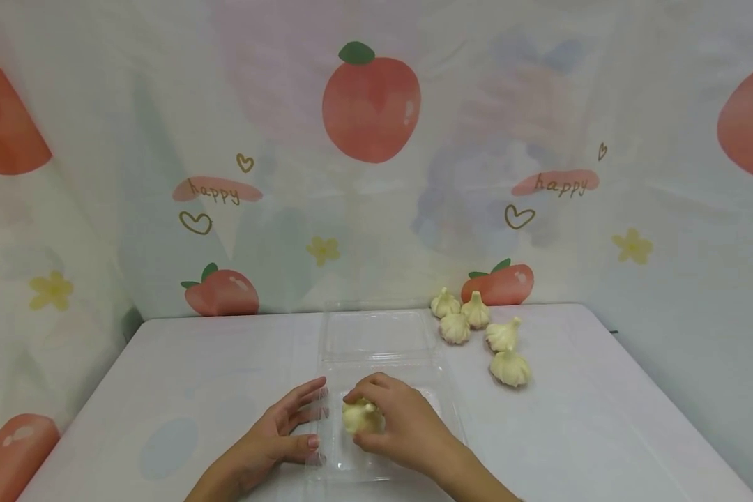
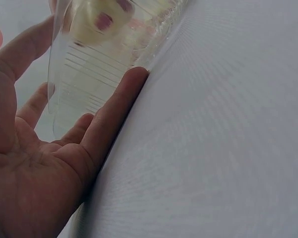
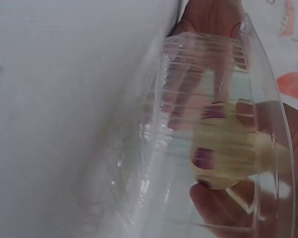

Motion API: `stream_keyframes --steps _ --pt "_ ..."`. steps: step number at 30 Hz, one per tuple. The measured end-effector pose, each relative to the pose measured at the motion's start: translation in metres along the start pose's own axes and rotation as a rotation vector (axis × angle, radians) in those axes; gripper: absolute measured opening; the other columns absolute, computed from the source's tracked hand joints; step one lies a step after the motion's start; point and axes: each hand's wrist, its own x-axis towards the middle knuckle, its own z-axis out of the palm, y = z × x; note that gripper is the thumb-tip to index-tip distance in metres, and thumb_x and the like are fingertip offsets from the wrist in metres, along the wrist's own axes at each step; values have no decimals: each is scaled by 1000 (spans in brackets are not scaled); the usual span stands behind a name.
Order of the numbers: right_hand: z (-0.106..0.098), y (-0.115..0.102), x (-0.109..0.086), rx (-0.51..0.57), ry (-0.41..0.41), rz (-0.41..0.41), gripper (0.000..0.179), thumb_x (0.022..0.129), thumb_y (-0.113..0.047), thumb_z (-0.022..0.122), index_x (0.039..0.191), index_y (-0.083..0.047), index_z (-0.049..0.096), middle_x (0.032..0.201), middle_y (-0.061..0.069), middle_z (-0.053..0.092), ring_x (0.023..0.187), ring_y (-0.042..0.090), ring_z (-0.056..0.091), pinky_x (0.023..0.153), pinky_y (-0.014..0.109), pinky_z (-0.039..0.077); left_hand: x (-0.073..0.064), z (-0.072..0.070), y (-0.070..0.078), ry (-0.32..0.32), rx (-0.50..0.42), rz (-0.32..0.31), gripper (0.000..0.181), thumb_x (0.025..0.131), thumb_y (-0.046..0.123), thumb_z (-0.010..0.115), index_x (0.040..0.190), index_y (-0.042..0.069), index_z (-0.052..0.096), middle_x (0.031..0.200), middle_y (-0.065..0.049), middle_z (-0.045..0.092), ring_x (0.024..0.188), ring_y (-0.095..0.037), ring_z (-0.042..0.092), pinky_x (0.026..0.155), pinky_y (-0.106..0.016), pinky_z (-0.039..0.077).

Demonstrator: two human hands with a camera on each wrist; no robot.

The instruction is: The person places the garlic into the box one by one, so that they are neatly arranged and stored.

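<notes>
A clear plastic clamshell box [image 1: 358,468] lies unfolded on the table, its lid [image 1: 379,335] laid back toward the wall. My right hand [image 1: 408,422] grips a pale garlic bulb [image 1: 360,418] between thumb and fingers, low within the box's front half. Seen through the clear wall in the right wrist view, that bulb [image 3: 223,148] shows purple patches. At the box's left side is my left hand [image 1: 272,436], its fingers spread and fairly straight. In the left wrist view the fingers of this hand [image 2: 44,168] rest along the ribbed plastic wall.
Several more garlic bulbs [image 1: 454,328] sit in a loose group at the back right, beyond the lid's right edge. Two of them, including the nearest bulb [image 1: 510,367], lie closer to me. A printed cloth wall [image 1: 376,209] borders the white table [image 1: 226,362].
</notes>
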Motion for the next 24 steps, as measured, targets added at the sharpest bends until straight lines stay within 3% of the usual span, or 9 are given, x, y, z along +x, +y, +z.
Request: stream_keyframes --steps 11,24 --pt "10 -1 -1 8 -86 -2 38 74 -23 85 109 -25 70 113 -12 64 104 7 62 87 32 52 0 0 1 11 16 -7 82 93 11 69 160 22 22 164 -17 12 141 -31 34 90 -47 54" --pt "18 5 -3 117 -168 -8 38 78 -31 83 112 -25 69 113 -12 66 98 2 58 82 25 49 1 0 0 17 12 -30 80 95 13 68 160 24 22 164 -16 11 144 -32 29 91 -46 53"
